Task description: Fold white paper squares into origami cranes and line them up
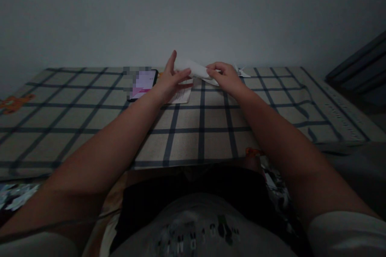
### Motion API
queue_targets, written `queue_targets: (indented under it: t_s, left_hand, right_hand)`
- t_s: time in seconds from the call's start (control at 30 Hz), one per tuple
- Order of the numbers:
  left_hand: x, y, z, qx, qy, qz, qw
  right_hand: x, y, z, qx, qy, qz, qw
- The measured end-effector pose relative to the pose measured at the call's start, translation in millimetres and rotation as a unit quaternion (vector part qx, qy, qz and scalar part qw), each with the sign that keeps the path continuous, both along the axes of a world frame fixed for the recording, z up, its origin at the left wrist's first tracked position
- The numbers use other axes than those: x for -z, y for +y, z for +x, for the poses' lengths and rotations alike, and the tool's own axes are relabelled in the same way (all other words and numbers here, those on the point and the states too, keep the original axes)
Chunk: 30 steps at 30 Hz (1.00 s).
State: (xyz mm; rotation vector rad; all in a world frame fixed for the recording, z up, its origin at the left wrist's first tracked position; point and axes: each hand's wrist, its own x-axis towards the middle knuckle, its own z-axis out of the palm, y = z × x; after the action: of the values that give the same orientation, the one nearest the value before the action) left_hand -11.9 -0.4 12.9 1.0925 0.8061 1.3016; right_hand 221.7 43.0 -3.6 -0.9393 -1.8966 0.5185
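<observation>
Printed tee (196, 229), R fingers (217, 65) pinching wht paper (196, 68), L fingers (182, 75) spread nr it

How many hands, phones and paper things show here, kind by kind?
Hands: 2 (left hand, right hand)
Phone: 1
Paper things: 3 (held white paper, paper with print, small pointed white paper)
Total: 6

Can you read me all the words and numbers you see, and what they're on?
None can be read clearly.
Phone screen: partly pixelated; marks too small to read.
Page beside it: faint lines, too small.
Tablecloth, right edge: rows of marks, too blurred.
Shirt: letter-like print, too blurred.
</observation>
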Motion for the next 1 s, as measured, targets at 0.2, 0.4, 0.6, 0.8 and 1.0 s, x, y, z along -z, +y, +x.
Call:
queue_targets:
  t_s: [0.2,0.4,0.6,0.8,1.0]
  left_hand:
    - [7.1,6,-1,-0.036,0.055,0.059,0.996]
    - [6.8,15,-4,-0.075,0.027,0.052,0.995]
    - [5.7,9,-1,-0.053,0.053,0.050,0.996]
    - [3.9,4,2,-0.062,0.063,0.050,0.995]
    - [7.7,9,2,-0.101,0.071,0.065,0.990]
  right_hand:
    - [-3.6,0,1,0.020,0.037,0.029,0.999]
    - [0.8,0,-3,-0.004,0.096,-0.037,0.995]
    - [-1.2,-14,-11,-0.077,0.128,-0.162,0.975]
    - [-5.6,-11,-11,-0.051,0.146,-0.119,0.981]
    - [1.5,-6,-14,-0.035,0.156,-0.113,0.981]
